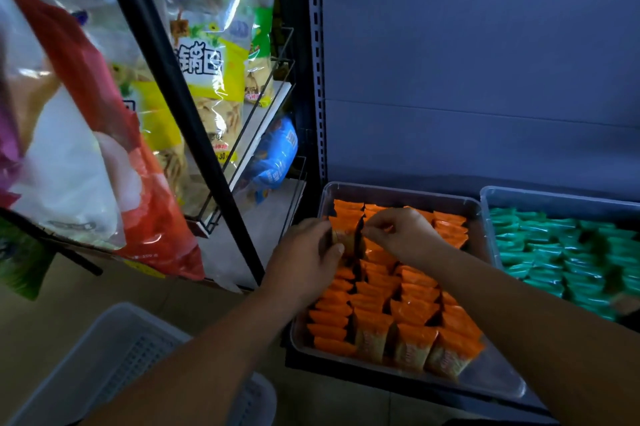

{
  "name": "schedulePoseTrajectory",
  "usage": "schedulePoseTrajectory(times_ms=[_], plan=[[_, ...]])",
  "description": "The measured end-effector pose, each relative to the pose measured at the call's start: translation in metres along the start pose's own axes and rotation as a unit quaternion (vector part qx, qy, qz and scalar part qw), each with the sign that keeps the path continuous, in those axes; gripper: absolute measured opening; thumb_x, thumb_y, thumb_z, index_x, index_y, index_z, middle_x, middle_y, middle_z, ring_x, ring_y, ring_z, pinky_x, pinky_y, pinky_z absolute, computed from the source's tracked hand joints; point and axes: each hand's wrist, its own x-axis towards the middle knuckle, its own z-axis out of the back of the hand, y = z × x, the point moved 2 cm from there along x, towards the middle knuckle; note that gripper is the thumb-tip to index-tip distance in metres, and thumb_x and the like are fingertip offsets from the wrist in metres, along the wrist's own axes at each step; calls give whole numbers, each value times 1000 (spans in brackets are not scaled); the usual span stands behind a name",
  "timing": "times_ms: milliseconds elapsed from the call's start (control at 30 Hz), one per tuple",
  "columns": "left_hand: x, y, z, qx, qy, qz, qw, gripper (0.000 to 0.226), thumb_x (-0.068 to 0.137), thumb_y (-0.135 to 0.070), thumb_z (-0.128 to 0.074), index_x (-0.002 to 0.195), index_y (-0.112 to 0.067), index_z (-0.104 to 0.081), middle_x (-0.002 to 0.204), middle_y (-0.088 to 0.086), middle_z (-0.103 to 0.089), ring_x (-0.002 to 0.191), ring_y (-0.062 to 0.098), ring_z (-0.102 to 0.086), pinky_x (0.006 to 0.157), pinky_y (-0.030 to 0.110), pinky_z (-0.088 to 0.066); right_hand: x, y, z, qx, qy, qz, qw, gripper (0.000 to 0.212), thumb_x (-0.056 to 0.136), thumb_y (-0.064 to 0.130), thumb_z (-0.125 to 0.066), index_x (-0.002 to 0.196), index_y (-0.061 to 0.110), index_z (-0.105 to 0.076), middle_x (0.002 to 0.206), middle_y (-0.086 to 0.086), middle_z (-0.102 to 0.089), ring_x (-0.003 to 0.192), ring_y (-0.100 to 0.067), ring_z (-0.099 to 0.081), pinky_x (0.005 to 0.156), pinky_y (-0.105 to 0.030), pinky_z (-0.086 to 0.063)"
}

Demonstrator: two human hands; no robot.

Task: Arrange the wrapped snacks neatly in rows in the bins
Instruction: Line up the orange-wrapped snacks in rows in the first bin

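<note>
Forearms (207,353) over clear bin (398,188); left hand (304,252) grips, right hand (401,235) pinches one orange snack (344,233) at bin's far-left corner: probably light, crinkly, slippery, so I hold its side edges.

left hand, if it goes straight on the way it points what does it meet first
Gripping an orange snack, the left hand would probably meet the upright orange packets in the far left corner first, then the clear bin wall; depth is unclear.
</note>
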Motion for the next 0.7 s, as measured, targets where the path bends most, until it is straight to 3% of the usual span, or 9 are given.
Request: schedulePoseTrajectory(times_ms=[67, 167, 267, 367, 500, 600, 700], plan=[[8, 3, -6, 4, -10, 1, 1000, 26, 98, -31, -65, 121, -19, -65, 113, -2, -61, 109, 19, -54, 86, 33, -46, 14, 1, -6, -19, 17, 6, 1000, 10, 96, 33, -70, 106, 31, -74, 107, 17, -67, 98, -6, -64, 71, -15, -46], [19, 11, -9, 30, -30, 23, 999, 31, 97, -30, -66, 126, -21, -65, 117, -2, -59, 112, 17, -52, 89, 33, -47, 37, -3, -19, -58, 12, -3, 998, 29, 91, 35, -76, 119, 27, -72, 120, 10, -68, 109, -10, -63, 89, -25, -53], [24, 15, -13, -4, -29, 57, 998, 33, 95, -29, -69, 128, -24, -64, 110, -8, -52, 100, 14, -57, 87, 33, -51, 52, -7, -28, -96, 4, -19, 995, 35, 89, 38, -77, 122, 29, -69, 119, 9, -67, 104, -11, -64, 89, -33, -58], [22, 15, -16, -18, -29, 65, 997, 32, 94, -27, -70, 126, -27, -64, 107, -11, -51, 93, 10, -57, 82, 31, -52, 59, -13, -36, -160, 7, -4, 987, 37, 92, 38, -72, 128, 33, -66, 125, 9, -60, 112, -15, -61, 90, -35, -57], [19, 14, -14, -40, -31, 73, 996, 35, 93, -24, -73, 128, -25, -65, 110, -10, -54, 93, 6, -56, 83, 23, -50, 60, -9, -37, -172, -9, 9, 985, 7, 91, 33, -73, 97, 33, -70, 106, 10, -59, 96, -11, -62, 80, -33, -59], [16, 11, -11, -65, -32, 77, 994, 32, 92, -22, -74, 124, -22, -67, 106, -8, -57, 85, 0, -54, 78, 13, -45, 53, 3, -22, -67, -3, -5, 998, 22, 88, 24, -78, 76, 34, -63, 90, 12, -63, 84, -7, -61, 66, -23, -51], [5, 4, -1, -108, -36, 95, 989, 34, 93, -21, -74, 127, -20, -67, 113, -7, -63, 98, 0, -58, 86, 18, -50, 30, 28, 3, 23, 19, -11, 999, 19, 83, 19, -83, 82, 27, -65, 89, 7, -67, 82, -10, -62, 64, -20, -48]])
